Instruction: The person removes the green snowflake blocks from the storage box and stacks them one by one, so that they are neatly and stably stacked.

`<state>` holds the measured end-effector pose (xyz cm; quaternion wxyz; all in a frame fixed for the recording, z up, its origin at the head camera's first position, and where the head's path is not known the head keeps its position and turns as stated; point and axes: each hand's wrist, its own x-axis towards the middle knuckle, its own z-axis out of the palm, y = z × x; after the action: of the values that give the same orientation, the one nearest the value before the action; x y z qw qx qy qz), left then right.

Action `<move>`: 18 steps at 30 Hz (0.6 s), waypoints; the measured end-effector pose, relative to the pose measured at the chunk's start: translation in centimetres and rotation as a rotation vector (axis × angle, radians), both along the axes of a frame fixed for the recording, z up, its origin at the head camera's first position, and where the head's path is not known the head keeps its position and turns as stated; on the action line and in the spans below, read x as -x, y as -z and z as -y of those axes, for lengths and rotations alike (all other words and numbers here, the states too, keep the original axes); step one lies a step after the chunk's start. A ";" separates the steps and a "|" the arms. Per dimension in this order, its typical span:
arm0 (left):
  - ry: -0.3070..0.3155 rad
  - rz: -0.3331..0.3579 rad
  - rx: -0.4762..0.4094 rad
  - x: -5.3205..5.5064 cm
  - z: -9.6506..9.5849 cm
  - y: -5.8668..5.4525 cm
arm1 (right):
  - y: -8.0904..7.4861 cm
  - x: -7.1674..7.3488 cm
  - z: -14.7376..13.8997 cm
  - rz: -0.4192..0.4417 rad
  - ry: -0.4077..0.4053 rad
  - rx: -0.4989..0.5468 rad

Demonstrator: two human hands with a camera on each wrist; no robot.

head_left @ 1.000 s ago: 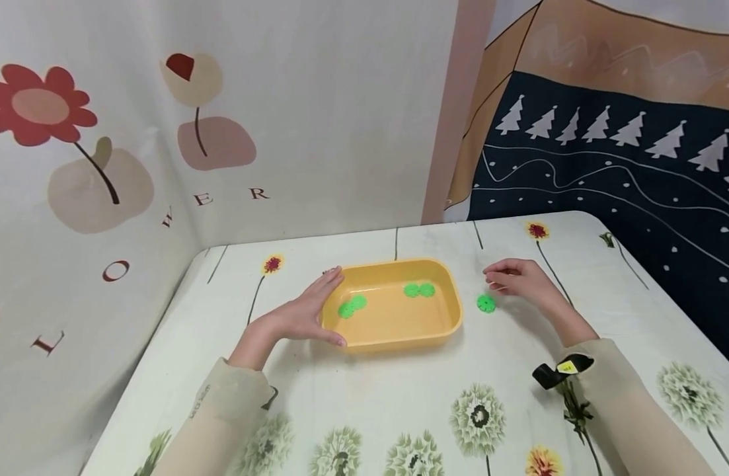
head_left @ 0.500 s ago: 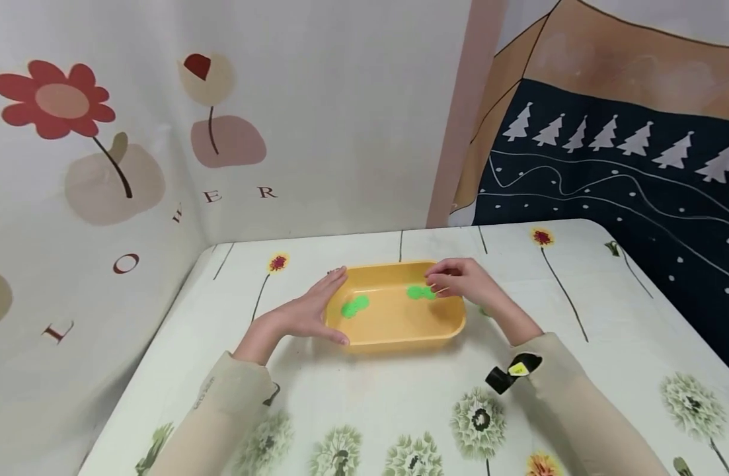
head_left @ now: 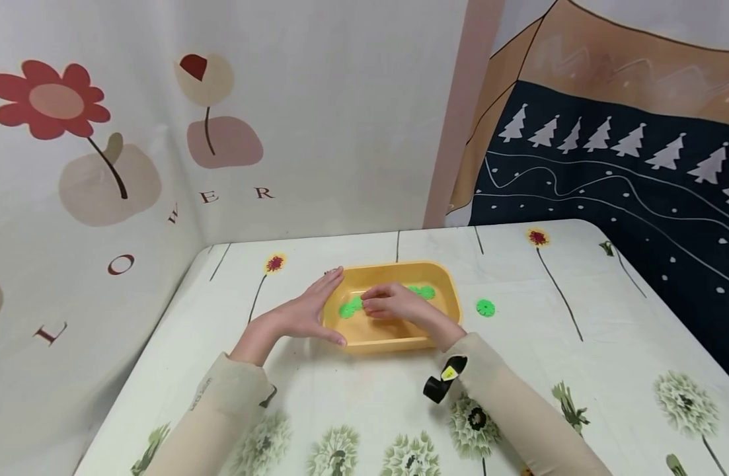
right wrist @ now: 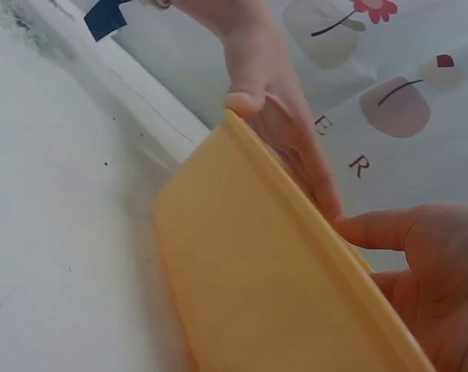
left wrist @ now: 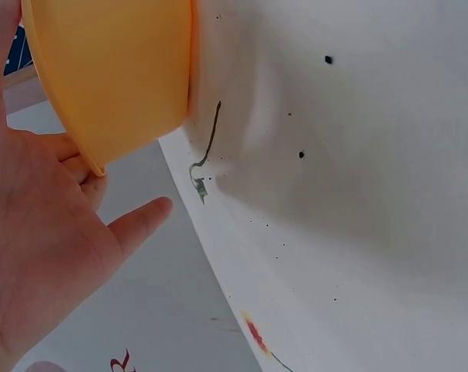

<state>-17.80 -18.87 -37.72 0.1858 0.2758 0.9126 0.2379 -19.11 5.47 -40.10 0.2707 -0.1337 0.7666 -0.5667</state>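
A yellow rectangular plastic tub (head_left: 400,345) sits mid-table. My left hand (head_left: 305,314) holds its left end, thumb at the near rim and fingers at the far one; in the left wrist view some fingertips (left wrist: 98,186) tuck behind the rim. My right hand (head_left: 394,305) is over the inside of the tub, fingers bent together beside the left pair of notched green discs (head_left: 347,311). I cannot tell whether its fingers pinch anything. Another green pair (head_left: 427,293) lies at the tub's right, partly behind the right hand.
One loose green disc (head_left: 486,308) lies on the flower-print tablecloth (head_left: 364,390) right of the tub. Behind the table hangs a pale printed curtain (head_left: 340,132), with a dark tree-pattern cloth (head_left: 578,172) at the right.
My right hand has moved left from beside the loose disc, across the tub's right part, to the left green pair. My left hand stays at the tub's left end.
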 end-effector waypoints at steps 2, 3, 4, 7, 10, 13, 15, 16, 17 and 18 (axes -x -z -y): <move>-0.003 0.002 0.011 0.0 0.0 0.0 | 0.2 0.0 0.7 0.017 0.002 -0.022; -0.004 0.001 0.014 0.0 0.0 0.0 | 0.2 -0.1 1.0 0.021 0.001 -0.027; -0.001 -0.001 0.014 0.0 0.0 0.0 | 0.2 -0.1 1.3 0.024 -0.002 -0.024; 0.002 0.002 0.006 0.0 -0.1 0.0 | 0.3 -0.3 2.0 0.022 -0.019 0.007; 0.010 0.006 -0.008 0.0 -0.3 0.1 | 0.5 -0.7 2.5 0.006 -0.048 0.015; 0.008 0.023 0.006 0.1 -0.3 0.2 | 0.7 -1.0 2.8 -0.011 -0.091 0.003; 0.008 0.020 0.020 0.0 -0.2 0.2 | 0.7 -1.1 2.9 -0.034 -0.134 0.000; 0.005 0.016 0.021 0.1 -0.2 0.2 | 0.8 -1.1 3.0 -0.050 -0.159 -0.004; 0.003 0.012 0.024 0.1 -0.2 0.2 | 0.8 -1.2 3.1 -0.065 -0.185 -0.008; 0.000 0.008 0.020 0.0 -0.1 0.2 | 0.8 -1.2 3.1 -0.077 -0.209 -0.010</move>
<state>-17.84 -18.76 -37.88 0.1920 0.2731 0.9142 0.2298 -17.95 2.36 -40.88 0.2994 -0.2334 0.7610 -0.5261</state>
